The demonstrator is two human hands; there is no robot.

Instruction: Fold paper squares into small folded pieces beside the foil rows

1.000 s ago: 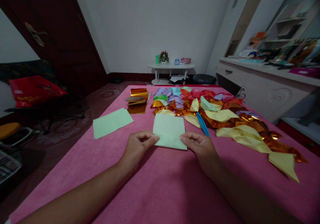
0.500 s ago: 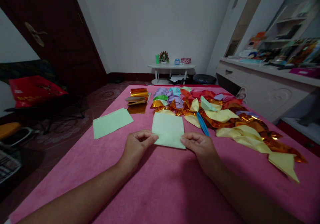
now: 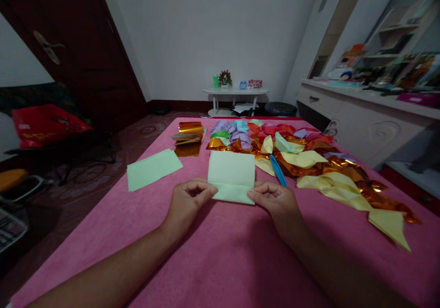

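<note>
A pale green sheet of paper (image 3: 232,168) is held up just above the pink tabletop, with a crease running across its lower part. My left hand (image 3: 190,200) pinches its lower left edge between thumb and fingers. At the lower right edge, my right hand (image 3: 275,200) grips it the same way. To the left lies a stack of pale green paper (image 3: 154,169). A blue pen-like object (image 3: 277,170) rests right of the held sheet, close to my right hand.
Folded pieces in yellow paper (image 3: 335,186), orange foil and other colours spread over the right and far side of the pink table (image 3: 213,257). A pile of gold foil sheets (image 3: 188,138) sits at the far left. Beyond stands a small white table (image 3: 237,90).
The upper part of the green sheet has tilted back and flattened, so the crease across it now shows clearly. Both hands keep nearly the same place and grip.
</note>
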